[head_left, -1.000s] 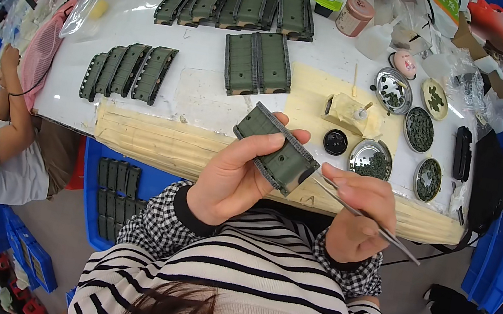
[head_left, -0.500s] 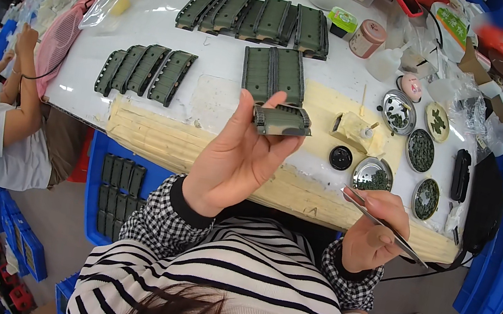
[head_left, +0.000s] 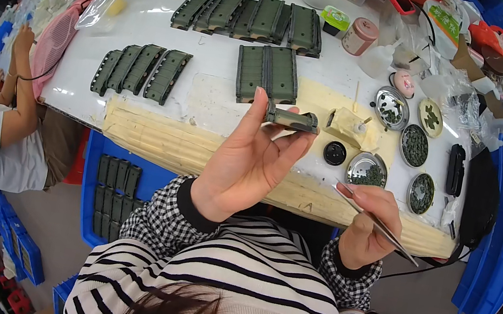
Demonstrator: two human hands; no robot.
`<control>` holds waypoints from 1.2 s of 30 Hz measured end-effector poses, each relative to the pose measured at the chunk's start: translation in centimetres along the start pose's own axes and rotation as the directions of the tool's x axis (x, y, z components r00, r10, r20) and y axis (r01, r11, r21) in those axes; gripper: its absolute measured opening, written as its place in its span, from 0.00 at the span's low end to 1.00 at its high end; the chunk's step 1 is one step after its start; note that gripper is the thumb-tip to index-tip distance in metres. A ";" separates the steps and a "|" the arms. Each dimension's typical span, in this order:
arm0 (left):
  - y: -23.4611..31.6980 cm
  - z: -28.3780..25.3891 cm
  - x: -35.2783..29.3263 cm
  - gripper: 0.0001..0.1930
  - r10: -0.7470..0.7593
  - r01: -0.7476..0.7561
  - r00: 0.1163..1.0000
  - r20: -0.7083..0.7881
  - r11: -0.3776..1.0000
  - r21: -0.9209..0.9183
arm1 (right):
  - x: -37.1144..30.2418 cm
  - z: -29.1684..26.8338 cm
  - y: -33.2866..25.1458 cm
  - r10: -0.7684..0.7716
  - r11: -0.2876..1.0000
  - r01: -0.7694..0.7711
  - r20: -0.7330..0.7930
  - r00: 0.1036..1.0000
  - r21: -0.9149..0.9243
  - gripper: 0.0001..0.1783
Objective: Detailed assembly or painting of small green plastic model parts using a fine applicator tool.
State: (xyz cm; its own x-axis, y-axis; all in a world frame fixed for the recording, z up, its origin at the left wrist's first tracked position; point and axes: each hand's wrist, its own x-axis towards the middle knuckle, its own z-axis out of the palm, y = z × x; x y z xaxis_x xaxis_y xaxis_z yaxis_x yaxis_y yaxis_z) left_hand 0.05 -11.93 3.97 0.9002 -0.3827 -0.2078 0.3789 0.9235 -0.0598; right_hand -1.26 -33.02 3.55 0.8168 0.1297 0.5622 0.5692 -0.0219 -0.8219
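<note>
Camouflage-green curved casing (head_left: pixel 294 122), centre of frame: gripped in left hand (head_left: pixel 242 163). Metal tweezers (head_left: pixel 404 248), right of centre: held in right hand (head_left: pixel 368 222). Steel dish (head_left: pixel 362 159) of green chips; four green casings (head_left: pixel 142 69), left: laid on white table (head_left: pixel 206 50).

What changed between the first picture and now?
The left hand has tipped the green piece so its camouflage edge faces the camera; the right hand has drawn the tweezers rightward, away from it. Both holds remain; the other green pieces lie as before.
</note>
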 end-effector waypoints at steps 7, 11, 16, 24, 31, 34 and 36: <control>-0.3 -0.3 -1.2 0.29 0.180 -0.155 0.984 0.011 0.815 0.559 | -0.2 -4.6 2.2 0.320 0.917 -0.345 -0.147 0.936 -0.202 0.06; -0.4 -0.5 -1.2 0.36 0.138 -0.097 0.990 -0.014 0.760 0.642 | -1.0 -5.2 4.0 0.285 0.875 -0.308 -0.115 0.951 -0.374 0.06; -0.8 0.0 -1.3 0.40 0.168 -0.086 0.984 -0.054 0.724 0.685 | -0.3 -4.5 4.3 0.185 0.846 -0.203 -0.085 0.979 -0.494 0.05; -1.6 0.1 -1.4 0.36 0.215 -0.148 0.976 0.013 0.626 0.766 | -0.3 -4.6 4.4 0.174 0.830 -0.188 -0.075 0.982 -0.525 0.05; -1.5 -0.8 -1.5 0.14 0.125 -0.079 0.992 0.008 0.579 0.811 | 0.0 -4.8 4.1 0.154 0.825 -0.155 -0.048 0.987 -0.543 0.05; -1.5 -1.1 -1.5 0.10 0.087 -0.062 0.996 0.017 0.544 0.837 | 0.2 -4.7 3.7 0.158 0.807 -0.142 -0.022 0.987 -0.573 0.05; -1.6 -1.0 -1.5 0.08 0.073 -0.049 0.997 0.011 0.541 0.839 | 0.2 -4.7 3.7 0.151 0.804 -0.129 -0.012 0.989 -0.580 0.05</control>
State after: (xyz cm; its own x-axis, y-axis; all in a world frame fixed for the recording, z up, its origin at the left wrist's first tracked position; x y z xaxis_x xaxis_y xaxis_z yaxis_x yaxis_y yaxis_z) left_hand -2.12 -12.84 3.35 0.9278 -0.3145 -0.2007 0.3413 0.4979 0.7972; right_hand 1.49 -37.70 1.07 0.8942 0.1131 0.4331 0.4066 -0.6097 -0.6804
